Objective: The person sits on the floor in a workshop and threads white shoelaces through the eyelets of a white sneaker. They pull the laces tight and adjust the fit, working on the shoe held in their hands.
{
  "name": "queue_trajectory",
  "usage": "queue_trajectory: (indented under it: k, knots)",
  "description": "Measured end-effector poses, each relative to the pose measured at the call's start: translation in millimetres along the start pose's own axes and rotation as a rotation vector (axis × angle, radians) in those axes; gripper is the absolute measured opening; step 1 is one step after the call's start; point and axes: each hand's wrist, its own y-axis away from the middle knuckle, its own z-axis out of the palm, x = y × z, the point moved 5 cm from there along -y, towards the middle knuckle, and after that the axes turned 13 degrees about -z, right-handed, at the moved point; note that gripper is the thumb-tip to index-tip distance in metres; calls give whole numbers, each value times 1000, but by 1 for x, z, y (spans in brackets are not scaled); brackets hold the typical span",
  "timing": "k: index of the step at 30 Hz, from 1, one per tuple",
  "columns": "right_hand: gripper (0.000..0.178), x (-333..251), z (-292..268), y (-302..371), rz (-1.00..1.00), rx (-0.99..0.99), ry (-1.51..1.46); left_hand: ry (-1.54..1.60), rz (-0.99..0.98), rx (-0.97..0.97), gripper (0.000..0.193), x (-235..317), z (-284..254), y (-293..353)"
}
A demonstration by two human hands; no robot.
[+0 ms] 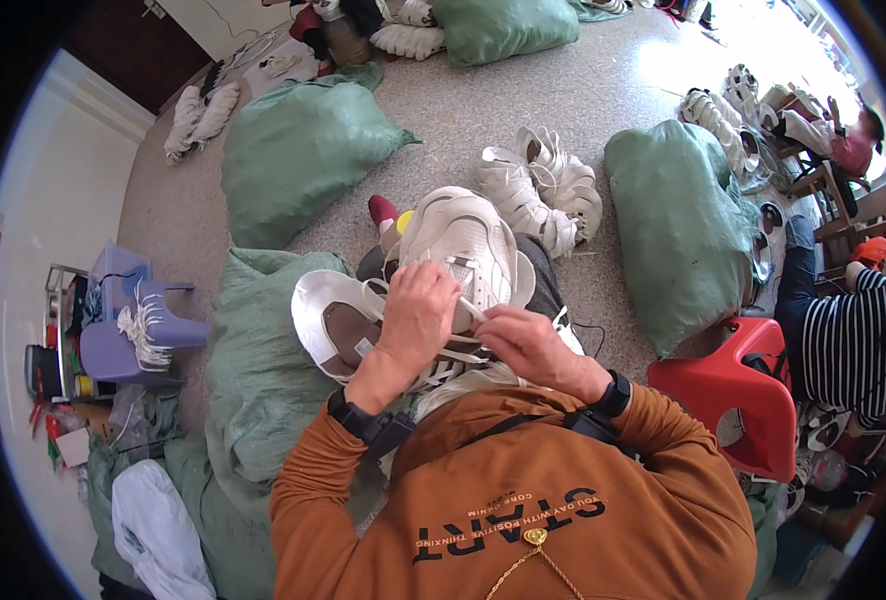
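A white sneaker (455, 232) rests on my lap, toe pointing away from me. My left hand (420, 318) is closed over the sneaker's lacing, its fingertips at a white shoelace (472, 308). Close by on the right, my right hand (531, 345) pinches the same lace between thumb and fingers. A second white shoe (315, 312), with a brown insole, lies tilted beside my left hand. More loose laces (445, 368) hang below my hands. The inner fingers of both hands are partly hidden.
Stuffed green sacks lie at the left (293, 160) and right (668, 215). Stacked white shoes (543, 190) stand on the floor ahead. A purple stool (123, 345) bears a bundle of laces (145, 325). By a red stool (733, 385) sits a person in a striped top (848, 340).
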Motion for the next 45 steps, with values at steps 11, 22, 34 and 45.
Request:
queue_trajectory:
  k: [11,22,34,45]
  knots:
    - [19,49,4,36,580,308,-392,351,-191,-53,9,-26,5,-15]
    - [27,54,-56,48,824,13,-589,343,-321,-600,24,-121,-58,-8]
    - [37,37,-228,191,291,1330,-1045,-188,-675,-117,25,-376,-203,142]
    - [25,68,-337,311,208,1199,-988,-655,-862,199,23,-399,-278,171]
